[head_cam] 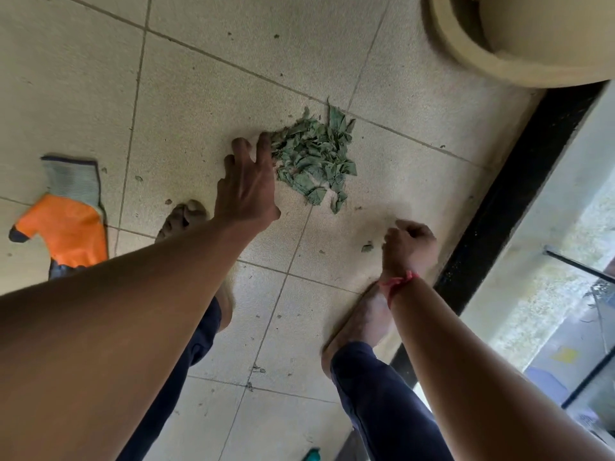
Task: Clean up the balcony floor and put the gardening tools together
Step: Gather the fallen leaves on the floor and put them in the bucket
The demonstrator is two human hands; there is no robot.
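A heap of dry green leaves [314,154] lies on the beige tiled balcony floor [199,94]. My left hand [248,184] is spread flat with straight fingers, its fingertips touching the heap's left edge. My right hand [407,242] hovers low over the floor to the heap's lower right, fingers curled into a loose fist; I cannot tell whether it holds anything. A single leaf scrap [367,247] lies just left of that hand. An orange and grey gardening glove [66,214] lies on the floor at the far left.
A large beige plant pot [499,61] stands at the top right. A black sill [519,194] and glass railing run along the right side. My bare feet [184,217] stand on the tiles below the heap. Small crumbs of soil dot the floor.
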